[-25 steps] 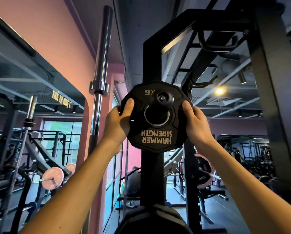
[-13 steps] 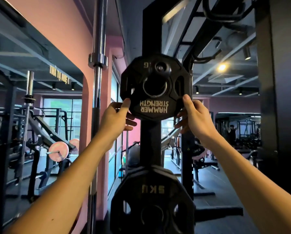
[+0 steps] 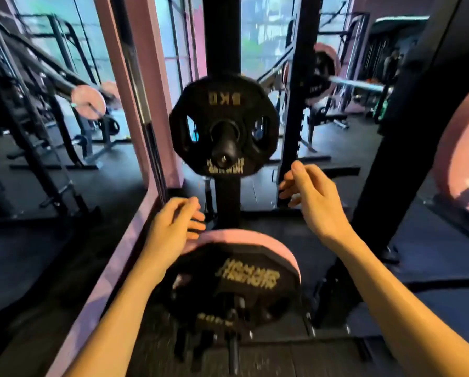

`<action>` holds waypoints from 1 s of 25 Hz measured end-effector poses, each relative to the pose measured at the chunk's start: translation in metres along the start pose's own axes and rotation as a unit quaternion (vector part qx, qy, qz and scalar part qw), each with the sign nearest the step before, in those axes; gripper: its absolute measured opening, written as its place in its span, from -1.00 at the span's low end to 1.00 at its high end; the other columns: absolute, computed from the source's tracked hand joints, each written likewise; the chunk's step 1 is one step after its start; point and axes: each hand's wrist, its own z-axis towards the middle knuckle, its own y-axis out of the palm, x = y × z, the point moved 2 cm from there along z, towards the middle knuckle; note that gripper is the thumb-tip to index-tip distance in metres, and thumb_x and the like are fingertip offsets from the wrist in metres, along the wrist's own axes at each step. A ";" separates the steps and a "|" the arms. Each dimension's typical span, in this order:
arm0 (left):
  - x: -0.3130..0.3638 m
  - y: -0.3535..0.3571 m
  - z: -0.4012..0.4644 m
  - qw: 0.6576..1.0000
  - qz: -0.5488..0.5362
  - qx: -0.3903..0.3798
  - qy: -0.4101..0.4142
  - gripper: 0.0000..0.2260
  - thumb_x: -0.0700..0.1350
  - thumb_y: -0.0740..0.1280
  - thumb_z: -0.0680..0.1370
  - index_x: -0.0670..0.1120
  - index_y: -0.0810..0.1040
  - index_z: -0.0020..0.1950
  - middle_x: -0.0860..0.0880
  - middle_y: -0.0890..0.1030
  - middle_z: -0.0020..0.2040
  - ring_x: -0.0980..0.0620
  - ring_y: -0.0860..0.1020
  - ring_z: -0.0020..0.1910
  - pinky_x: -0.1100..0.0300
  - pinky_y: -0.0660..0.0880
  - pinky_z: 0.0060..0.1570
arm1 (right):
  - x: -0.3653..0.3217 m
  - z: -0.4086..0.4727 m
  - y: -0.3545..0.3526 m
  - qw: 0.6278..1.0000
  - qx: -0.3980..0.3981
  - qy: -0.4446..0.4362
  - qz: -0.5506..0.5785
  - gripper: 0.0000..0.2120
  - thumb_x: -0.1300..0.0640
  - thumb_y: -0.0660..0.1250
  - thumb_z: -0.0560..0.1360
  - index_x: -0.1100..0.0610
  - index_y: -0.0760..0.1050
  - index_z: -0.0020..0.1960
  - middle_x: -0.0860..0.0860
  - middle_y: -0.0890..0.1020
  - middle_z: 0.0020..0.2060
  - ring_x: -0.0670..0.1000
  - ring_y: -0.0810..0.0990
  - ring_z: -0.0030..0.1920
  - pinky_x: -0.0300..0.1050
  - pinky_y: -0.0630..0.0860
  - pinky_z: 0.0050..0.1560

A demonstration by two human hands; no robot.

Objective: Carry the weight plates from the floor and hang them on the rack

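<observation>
Both bare forearms enter from bottom edge, reach up toward frame centre. Left hand (image 3: 173,227) at lower centre-left, back toward camera, fingers loosely extended rightward, holding nothing. Right hand (image 3: 308,195) at centre-right, slightly higher, thumb raised, fingers relaxed and pointing left, holding nothing. Hands apart, not touching each other.

The weight plate (image 3: 223,126) on the rack upright (image 3: 222,36) was black with pale gold lettering. The lower plate (image 3: 236,278) was black with a pink rim and gold lettering. The floor (image 3: 295,357) was dark grey, the wall trim (image 3: 135,77) pink.
</observation>
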 end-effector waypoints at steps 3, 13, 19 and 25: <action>-0.082 0.000 -0.062 0.992 0.044 -0.028 -0.115 -0.82 -0.01 0.27 0.65 -0.05 0.58 -0.04 -0.04 0.70 -0.19 0.03 0.69 -0.22 0.26 0.56 -0.31 | 0.068 -0.073 -0.004 0.994 -0.002 0.106 -0.027 -0.61 -0.32 0.20 0.50 -0.04 0.54 -0.22 0.01 0.67 -0.25 -0.04 0.62 -0.22 -0.03 0.52 -0.20; -0.284 -0.007 -0.228 0.831 0.211 -0.255 -0.446 -0.76 0.01 0.22 0.67 -0.13 0.48 -0.06 -0.08 0.55 -0.21 0.02 0.50 -0.33 0.19 0.40 -0.35 | 0.214 -0.355 -0.003 0.885 0.045 0.442 -0.141 -0.57 -0.15 0.17 0.62 0.13 0.50 -0.24 0.06 0.62 -0.31 -0.05 0.52 -0.35 -0.16 0.44 -0.28; -0.328 -0.017 -0.289 0.664 0.341 -0.450 -0.491 -0.74 0.05 0.18 0.68 -0.14 0.45 0.02 -0.06 0.49 -0.24 0.02 0.43 -0.36 0.19 0.37 -0.34 | 0.226 -0.508 -0.011 0.749 0.112 0.645 -0.105 -0.65 -0.08 0.18 0.64 0.17 0.50 -0.13 0.07 0.60 -0.31 0.04 0.54 -0.36 -0.16 0.43 -0.41; -0.333 0.033 -0.314 0.543 0.460 -0.612 -0.345 -0.73 0.04 0.16 0.68 -0.11 0.44 -0.09 -0.06 0.48 -0.25 0.01 0.41 -0.35 0.20 0.36 -0.32 | 0.188 -0.659 -0.019 0.652 0.192 0.729 -0.082 -0.64 -0.06 0.17 0.65 0.12 0.44 -0.23 0.08 0.58 -0.36 0.08 0.56 -0.40 -0.18 0.46 -0.46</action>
